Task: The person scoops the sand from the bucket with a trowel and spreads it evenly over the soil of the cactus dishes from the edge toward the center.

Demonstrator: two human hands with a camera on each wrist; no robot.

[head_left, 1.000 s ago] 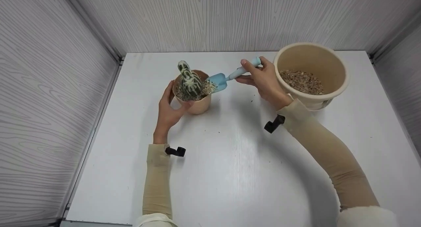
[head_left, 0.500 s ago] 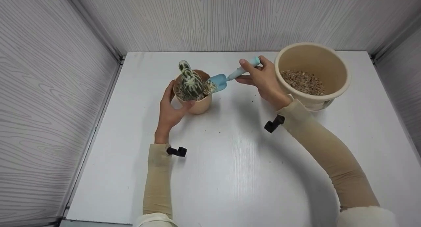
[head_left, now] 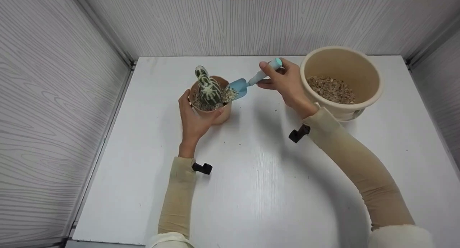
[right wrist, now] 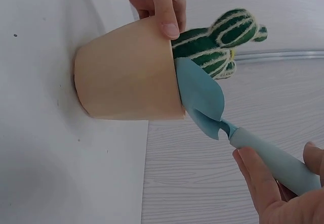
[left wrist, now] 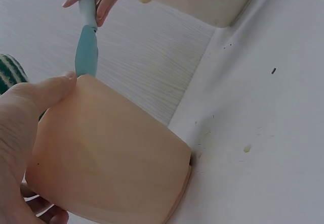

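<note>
Your left hand (head_left: 196, 120) is wrapped round the small pot (head_left: 215, 113), thumb (right wrist: 167, 19) hooked over the rim on one side and fingers on the other, as the right wrist view shows. The pot stands on the table (head_left: 251, 176), left of centre towards the back. In it sits the cactus (head_left: 207, 88), green with pale stripes, upright and leaning a little to the back, with gravel (head_left: 226, 95) round its foot.

Your right hand (head_left: 287, 83) pinches the handle of the blue trowel (head_left: 248, 83) between thumb and fingertips, well up near the handle's end. The handle slopes down to the left. The blade (right wrist: 200, 95) rests on the pot's rim at the cactus's right side, its tip inside the pot against the plant; gravel lies on the blade in the head view.

Just to the right of your right hand, touching or nearly touching the back of it, stands the bucket (head_left: 363, 100), partly filled with the same gravel. A few grains (head_left: 275, 109) lie scattered on the table between pot and bucket. Grey wood-grain walls (head_left: 64, 97) close in the table on three sides.
</note>
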